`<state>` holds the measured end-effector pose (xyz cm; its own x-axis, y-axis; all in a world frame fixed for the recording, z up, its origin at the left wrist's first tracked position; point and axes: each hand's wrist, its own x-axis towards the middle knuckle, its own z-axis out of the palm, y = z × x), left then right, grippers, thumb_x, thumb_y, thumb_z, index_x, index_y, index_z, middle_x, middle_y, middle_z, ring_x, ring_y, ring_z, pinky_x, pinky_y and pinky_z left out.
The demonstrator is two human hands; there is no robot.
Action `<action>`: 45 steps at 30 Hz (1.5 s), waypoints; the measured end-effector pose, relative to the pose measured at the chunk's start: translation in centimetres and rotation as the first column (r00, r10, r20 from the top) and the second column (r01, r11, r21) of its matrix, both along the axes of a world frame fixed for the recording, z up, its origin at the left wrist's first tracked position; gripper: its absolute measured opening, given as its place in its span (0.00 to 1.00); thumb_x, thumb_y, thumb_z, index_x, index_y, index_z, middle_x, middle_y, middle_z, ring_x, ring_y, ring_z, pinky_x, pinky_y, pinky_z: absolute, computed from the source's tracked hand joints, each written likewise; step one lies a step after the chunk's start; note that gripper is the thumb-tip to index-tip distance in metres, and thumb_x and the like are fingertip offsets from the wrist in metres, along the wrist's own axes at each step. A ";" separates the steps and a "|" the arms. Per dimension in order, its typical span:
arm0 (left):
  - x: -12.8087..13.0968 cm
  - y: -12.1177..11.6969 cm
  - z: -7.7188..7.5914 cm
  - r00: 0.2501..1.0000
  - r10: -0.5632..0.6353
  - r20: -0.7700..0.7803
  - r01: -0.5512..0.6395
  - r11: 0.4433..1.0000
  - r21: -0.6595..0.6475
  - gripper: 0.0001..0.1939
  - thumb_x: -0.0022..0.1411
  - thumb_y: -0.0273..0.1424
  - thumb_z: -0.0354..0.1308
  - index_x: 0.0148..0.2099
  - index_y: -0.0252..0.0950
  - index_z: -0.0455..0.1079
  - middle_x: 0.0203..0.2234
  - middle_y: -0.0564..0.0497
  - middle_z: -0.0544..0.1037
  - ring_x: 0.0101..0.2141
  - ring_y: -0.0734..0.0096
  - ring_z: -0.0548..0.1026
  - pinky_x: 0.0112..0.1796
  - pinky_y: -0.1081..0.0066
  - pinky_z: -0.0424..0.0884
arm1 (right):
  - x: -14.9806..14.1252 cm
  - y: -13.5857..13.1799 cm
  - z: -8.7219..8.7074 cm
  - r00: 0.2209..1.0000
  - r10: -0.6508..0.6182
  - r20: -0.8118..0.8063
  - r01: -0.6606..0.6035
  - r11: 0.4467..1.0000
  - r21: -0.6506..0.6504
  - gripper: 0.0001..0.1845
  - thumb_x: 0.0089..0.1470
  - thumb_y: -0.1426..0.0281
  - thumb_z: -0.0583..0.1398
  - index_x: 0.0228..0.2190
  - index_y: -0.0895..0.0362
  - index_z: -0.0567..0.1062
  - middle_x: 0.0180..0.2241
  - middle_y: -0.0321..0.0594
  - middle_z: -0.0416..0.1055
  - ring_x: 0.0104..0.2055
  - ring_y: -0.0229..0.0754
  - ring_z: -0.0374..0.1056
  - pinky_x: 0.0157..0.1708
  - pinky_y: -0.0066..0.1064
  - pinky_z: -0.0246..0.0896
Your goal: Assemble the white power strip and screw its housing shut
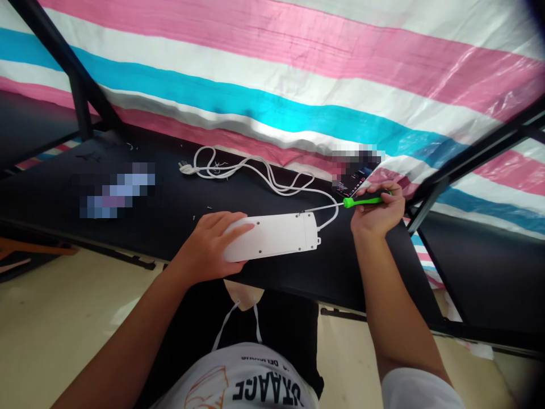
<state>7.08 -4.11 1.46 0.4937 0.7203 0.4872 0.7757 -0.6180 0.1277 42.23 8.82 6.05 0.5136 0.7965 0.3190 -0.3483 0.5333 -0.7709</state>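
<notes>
Two hands work at the black counter (170, 199): the left hand (208, 247), fingers curled over a white power strip (272, 237) at 6 o'clock, pins it (apparently against sliding), while the right hand (377, 210), fingers closed, grips a green-handled screwdriver (366, 200) at 3 o'clock, tip at the strip's edge

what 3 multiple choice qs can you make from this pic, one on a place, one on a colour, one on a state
1. Where is the white power strip?
A. On the black table
B. On the floor
C. Inside a box

2. What colour is the screwdriver handle?
A. Red
B. Green
C. Blue

3. What is the left hand doing?
A. Gripping the screwdriver
B. Lying over the power strip
C. Holding the plug

1: A, the strip lies on the tabletop.
2: B, bright green shows beside the right hand.
3: B, its fingers cover the strip's end.
</notes>
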 end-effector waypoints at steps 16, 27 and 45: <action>0.0 0.1 0.0 1.000 0.004 0.010 -0.004 1.000 -0.008 0.38 0.56 0.33 0.66 0.68 0.44 0.60 0.64 0.40 0.70 0.61 0.43 0.71 0.61 0.47 0.65 | -0.7 -0.1 -0.5 0.998 0.067 0.005 -0.067 0.997 0.025 0.09 0.40 0.70 0.52 0.29 0.53 0.66 0.24 0.33 0.66 0.24 0.40 0.69 0.15 0.24 0.45; 0.1 0.3 0.2 0.999 0.013 0.048 -0.010 0.998 -0.068 0.38 0.55 0.34 0.67 0.67 0.44 0.62 0.64 0.41 0.71 0.61 0.43 0.71 0.62 0.47 0.65 | -0.3 0.4 -0.7 1.000 0.029 -0.006 -0.029 0.998 -0.059 0.09 0.41 0.73 0.51 0.30 0.52 0.66 0.23 0.33 0.66 0.21 0.39 0.69 0.12 0.23 0.43; -0.1 0.9 0.2 0.998 -0.009 0.063 0.015 0.995 -0.101 0.35 0.57 0.37 0.66 0.66 0.40 0.62 0.62 0.38 0.72 0.60 0.44 0.72 0.60 0.49 0.65 | -1.2 1.1 -1.0 0.979 0.147 -0.142 -0.178 0.955 -0.238 0.07 0.55 0.71 0.61 0.35 0.54 0.67 0.28 0.31 0.71 0.28 0.38 0.75 0.16 0.20 0.58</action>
